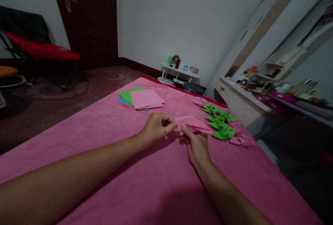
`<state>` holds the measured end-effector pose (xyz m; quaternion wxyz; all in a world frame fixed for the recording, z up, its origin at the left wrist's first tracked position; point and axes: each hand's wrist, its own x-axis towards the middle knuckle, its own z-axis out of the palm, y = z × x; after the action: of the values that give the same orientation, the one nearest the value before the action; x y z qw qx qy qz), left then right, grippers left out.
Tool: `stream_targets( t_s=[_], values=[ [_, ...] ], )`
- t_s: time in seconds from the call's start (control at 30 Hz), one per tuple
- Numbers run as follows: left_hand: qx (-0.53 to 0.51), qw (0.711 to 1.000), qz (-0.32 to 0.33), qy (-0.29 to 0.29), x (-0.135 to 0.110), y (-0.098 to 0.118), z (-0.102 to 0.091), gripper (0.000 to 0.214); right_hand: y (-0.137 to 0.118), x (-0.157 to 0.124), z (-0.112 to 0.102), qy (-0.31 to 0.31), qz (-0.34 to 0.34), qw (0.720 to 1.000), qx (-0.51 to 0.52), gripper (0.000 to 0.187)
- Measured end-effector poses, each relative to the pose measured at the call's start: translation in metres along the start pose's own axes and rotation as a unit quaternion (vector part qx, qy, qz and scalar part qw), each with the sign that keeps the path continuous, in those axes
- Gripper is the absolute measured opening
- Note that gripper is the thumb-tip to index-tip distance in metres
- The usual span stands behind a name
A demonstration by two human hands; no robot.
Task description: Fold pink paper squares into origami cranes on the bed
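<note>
A folded piece of pink origami paper (194,123) is held up between my two hands, its long point reaching right. My left hand (158,126) pinches its left end between thumb and fingers. Below its middle, my right hand (195,141) grips the lower edge with the thumb on top. Just right of the paper lie several folded green paper cranes (221,124), with pink folded ones (240,134) beside and partly under them. Beyond my left hand is a stack of square paper sheets (147,98), pink on top, green and blue showing at the edges.
A pink cloth (104,169) covers the surface under my hands. Past its far edge stands a low white shelf (179,70) with small items. A cluttered dresser (239,96) is on the right; a red chair (52,51) and a dark door (91,16) are on the left.
</note>
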<state>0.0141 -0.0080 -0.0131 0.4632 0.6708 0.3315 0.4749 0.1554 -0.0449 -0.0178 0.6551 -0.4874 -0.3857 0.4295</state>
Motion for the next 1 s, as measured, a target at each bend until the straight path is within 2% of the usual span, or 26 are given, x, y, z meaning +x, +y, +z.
stream_targets(
  t_s=[0.17,0.4,0.63,0.83,1.0],
  values=[
    [-0.018,0.999,0.019,-0.019,-0.002,-0.002,0.002,0.02,-0.002,-0.003,0.001,-0.017,0.064,0.998,0.001,0.024],
    [-0.012,0.999,0.026,-0.043,0.001,0.003,-0.004,0.02,0.001,0.002,-0.005,-0.021,0.004,1.0,-0.009,0.021],
    [0.099,0.991,0.087,-0.017,0.004,0.008,-0.007,0.012,0.003,0.003,-0.005,-0.028,0.012,1.0,0.001,0.021],
    [0.096,0.992,0.075,-0.019,0.005,0.005,-0.008,0.012,0.002,0.003,-0.004,-0.011,0.037,0.999,0.027,0.018],
    [0.14,0.985,0.1,-0.03,0.006,0.006,-0.01,0.011,-0.001,0.002,-0.003,-0.007,0.044,0.998,0.036,0.018]
  ],
)
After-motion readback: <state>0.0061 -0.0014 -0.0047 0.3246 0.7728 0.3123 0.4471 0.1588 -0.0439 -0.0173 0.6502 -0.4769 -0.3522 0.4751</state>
